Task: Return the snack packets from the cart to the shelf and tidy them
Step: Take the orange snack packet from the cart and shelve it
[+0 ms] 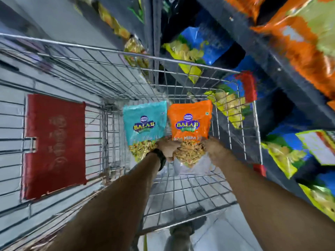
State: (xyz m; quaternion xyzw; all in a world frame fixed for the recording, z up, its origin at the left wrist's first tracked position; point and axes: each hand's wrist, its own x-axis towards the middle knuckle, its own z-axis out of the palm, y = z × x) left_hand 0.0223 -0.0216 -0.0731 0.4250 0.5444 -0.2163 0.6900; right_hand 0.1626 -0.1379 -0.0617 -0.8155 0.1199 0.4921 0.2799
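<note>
Inside the wire cart (199, 187) two snack packets are held up side by side. My left hand (165, 145), with a dark band on the wrist, grips the lower edge of the teal packet (145, 122). My right hand (211, 147) grips the lower right of the orange packet (189, 122). The two packets almost touch, and both hands sit close together at their bottoms. A pale packet or bag (194, 169) lies under them on the cart floor. The dark shelf (272, 57) with more packets runs along the right.
A red flap (54, 145) hangs on the cart's left side. Blue-and-yellow packets (195, 48) and orange packets (299, 33) fill the shelf levels on the right. My shoe (181, 232) stands on the pale floor below the cart. The picture is blurred by motion.
</note>
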